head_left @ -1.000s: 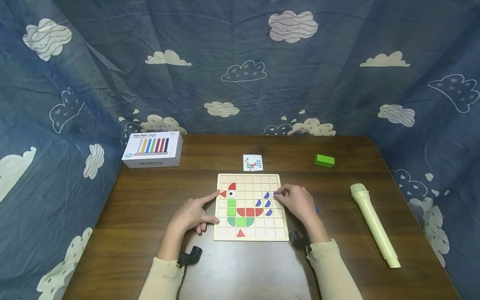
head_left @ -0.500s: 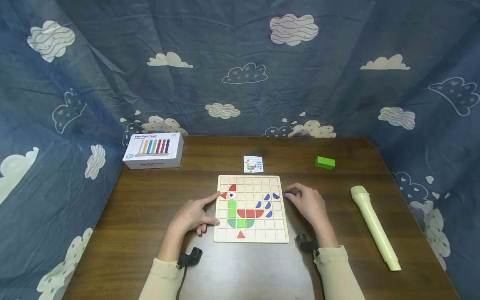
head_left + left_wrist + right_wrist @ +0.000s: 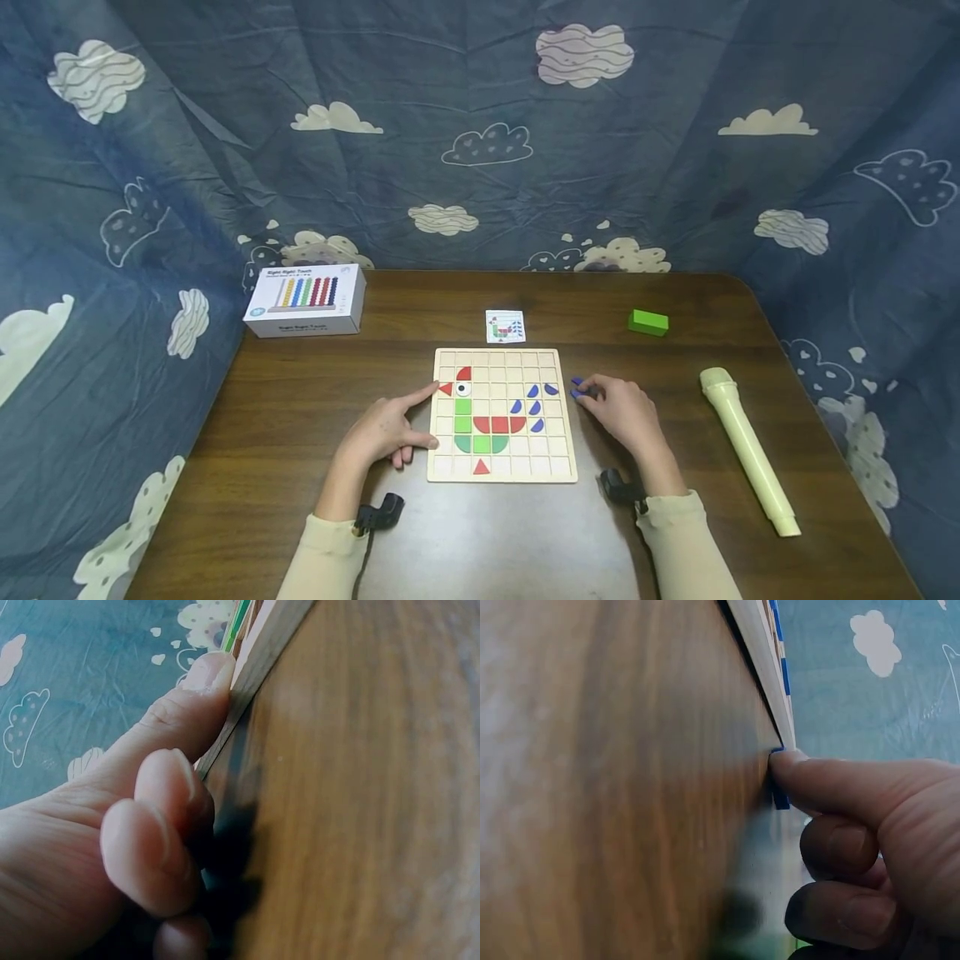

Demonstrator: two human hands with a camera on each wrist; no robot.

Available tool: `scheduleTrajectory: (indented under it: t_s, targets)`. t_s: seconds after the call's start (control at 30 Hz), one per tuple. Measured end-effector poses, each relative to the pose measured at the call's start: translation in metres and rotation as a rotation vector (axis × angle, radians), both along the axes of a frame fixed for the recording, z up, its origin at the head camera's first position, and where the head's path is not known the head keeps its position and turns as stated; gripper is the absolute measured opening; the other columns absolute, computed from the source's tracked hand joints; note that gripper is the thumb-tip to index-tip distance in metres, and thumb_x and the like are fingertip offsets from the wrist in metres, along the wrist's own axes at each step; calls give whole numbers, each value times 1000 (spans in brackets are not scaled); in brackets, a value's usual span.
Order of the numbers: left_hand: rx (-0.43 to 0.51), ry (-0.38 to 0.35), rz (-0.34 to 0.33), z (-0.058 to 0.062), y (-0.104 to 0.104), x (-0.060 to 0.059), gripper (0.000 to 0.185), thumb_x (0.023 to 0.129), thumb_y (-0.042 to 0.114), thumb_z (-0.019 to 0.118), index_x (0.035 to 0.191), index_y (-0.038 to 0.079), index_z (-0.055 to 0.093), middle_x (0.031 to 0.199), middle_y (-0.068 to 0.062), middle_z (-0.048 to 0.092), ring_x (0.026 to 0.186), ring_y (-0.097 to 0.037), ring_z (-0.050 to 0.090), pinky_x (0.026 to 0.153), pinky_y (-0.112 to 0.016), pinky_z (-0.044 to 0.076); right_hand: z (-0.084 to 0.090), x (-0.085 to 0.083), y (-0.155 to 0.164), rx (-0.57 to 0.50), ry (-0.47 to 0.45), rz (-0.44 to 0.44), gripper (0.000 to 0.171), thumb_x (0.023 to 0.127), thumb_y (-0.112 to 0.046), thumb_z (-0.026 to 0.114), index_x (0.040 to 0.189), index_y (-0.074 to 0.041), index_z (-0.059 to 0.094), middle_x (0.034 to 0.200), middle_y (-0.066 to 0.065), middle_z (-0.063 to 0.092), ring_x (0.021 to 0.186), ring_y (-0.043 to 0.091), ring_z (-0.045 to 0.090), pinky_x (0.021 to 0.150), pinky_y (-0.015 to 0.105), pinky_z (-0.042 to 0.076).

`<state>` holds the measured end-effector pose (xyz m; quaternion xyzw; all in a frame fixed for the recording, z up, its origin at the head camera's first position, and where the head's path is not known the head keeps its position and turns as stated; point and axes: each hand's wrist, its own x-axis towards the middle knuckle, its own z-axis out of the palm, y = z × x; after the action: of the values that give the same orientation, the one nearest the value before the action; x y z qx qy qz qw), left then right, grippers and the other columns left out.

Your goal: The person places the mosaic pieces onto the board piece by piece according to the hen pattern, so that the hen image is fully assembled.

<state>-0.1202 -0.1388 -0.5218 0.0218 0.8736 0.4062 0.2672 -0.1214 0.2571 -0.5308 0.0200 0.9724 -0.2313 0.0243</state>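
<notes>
1. While most squares of the pale wooden grid board [image 3: 501,477] at frame centre stay bare, flat painted pieces fill others: red and green quarter-rounds, green squares, a red triangle, blue half-moons.
2. Right of it lie a cream plastic recorder [image 3: 745,450] and, farther up, a green block [image 3: 648,322]; a small picture card [image 3: 505,326] sits above the board, a white cardboard box [image 3: 306,299] at upper left.
3. Everything rests on a dark wood-grain table [image 3: 262,425], walled by blue cloud-print cloth [image 3: 480,125].
4. Left hand [image 3: 387,429]: forefinger straight along the board's left edge, others curled, gripping nothing.
5. Right hand [image 3: 624,410]: forefinger presses loose blue pieces [image 3: 577,387] just right of the board; other fingers curled.
</notes>
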Motion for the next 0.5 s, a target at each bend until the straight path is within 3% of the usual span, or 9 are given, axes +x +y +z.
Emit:
scheduleTrajectory:
  t_s: [0.23, 0.5]
  targets:
    - [-7, 2, -6, 0, -1, -1, 96, 81, 27, 94, 160, 46, 44, 53, -5, 63, 42, -15, 59, 42, -23, 50, 7, 5, -12, -36, 24, 3, 21, 96, -31, 80, 104, -12, 79, 66, -1, 58, 61, 16, 50, 53, 31, 34]
    - [-9, 6, -11, -1, -1, -1, 96, 80, 26, 95, 160, 45, 45, 54, -6, 64, 42, -15, 60, 42, -23, 49, 6, 12, -35, -122, -71, 30, 19, 93, -27, 81, 105, -12, 80, 65, -1, 56, 60, 16, 49, 56, 30, 32]
